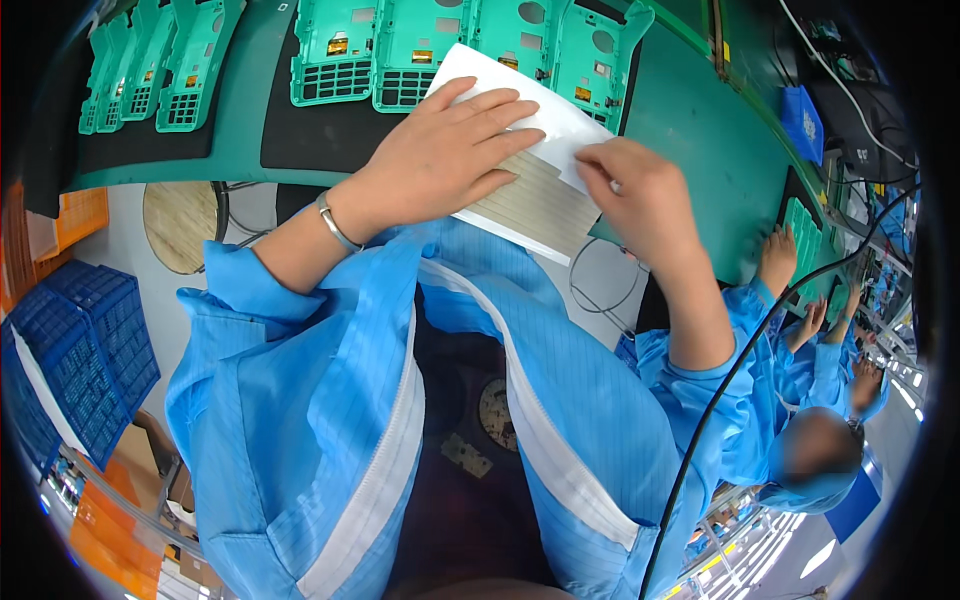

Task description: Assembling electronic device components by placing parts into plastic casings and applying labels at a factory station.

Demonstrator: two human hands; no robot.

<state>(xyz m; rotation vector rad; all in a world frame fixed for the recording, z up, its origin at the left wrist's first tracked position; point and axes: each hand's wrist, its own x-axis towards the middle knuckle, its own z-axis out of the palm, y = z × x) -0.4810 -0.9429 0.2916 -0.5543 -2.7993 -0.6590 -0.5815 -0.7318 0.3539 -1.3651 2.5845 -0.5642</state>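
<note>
A white sheet (475,72) lies slanted across the near edge of the green bench, bearing a block of beige-grey strips (545,205). My left hand (450,155) rests flat on the sheet, fingers stretched out and slightly apart. At the right edge of the strips, my right hand (640,195) is closed, thumb and forefinger pinched together. What is between those fingertips is too small to make out. Just beyond the sheet stand green plastic housings (420,50) with grid openings and small yellow labels, partly covered by the sheet.
More green housings (190,75) lie on a black mat (150,150) at the far left. Blue crates (85,350) and a round stool (182,225) are left of me. At right sit co-workers in blue (810,390), near a blue bin (802,122) and a black cable (715,400).
</note>
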